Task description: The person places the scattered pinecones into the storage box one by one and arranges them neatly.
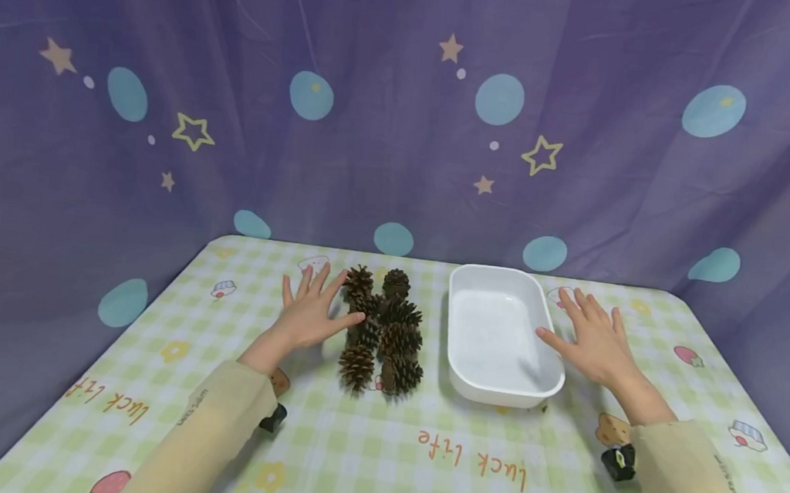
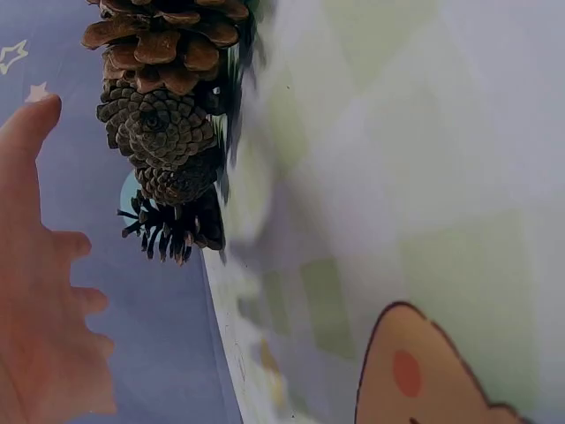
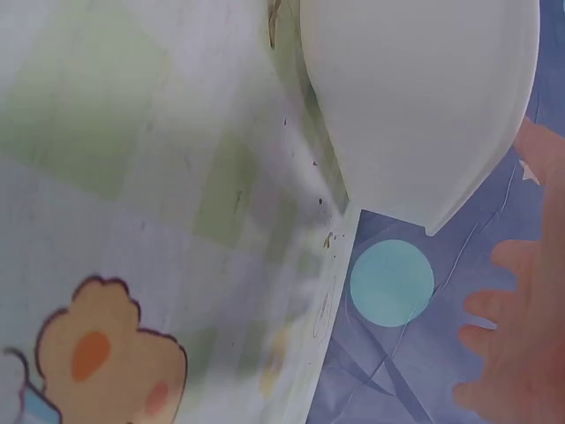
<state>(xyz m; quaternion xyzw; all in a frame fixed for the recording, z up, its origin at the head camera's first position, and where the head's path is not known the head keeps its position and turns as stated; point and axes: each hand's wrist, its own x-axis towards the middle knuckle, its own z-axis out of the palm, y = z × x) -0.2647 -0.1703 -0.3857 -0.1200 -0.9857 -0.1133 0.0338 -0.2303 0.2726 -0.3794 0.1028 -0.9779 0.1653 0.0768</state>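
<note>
Several brown pine cones (image 1: pixel 399 340) lie in two rough rows on the checked cloth; the left wrist view shows some of them (image 2: pixel 163 124) close up. To their right is a white rectangular dish (image 1: pixel 500 332) with nothing inside. My left hand (image 1: pixel 309 317) is spread just left of the cones, its thumb reaching over toward them and holding nothing. At the dish's right side my right hand (image 1: pixel 592 343) is spread too, the thumb near the rim. In the right wrist view, the dish wall (image 3: pixel 415 106) partly hides that thumb.
A green-and-white checked tablecloth (image 1: pixel 336 459) with printed words and cartoons covers the table. Small dark crumbs (image 1: pixel 544 408) lie by the dish's near right corner. Behind the table hangs a purple curtain (image 1: pixel 388 161) with stars and blue spots.
</note>
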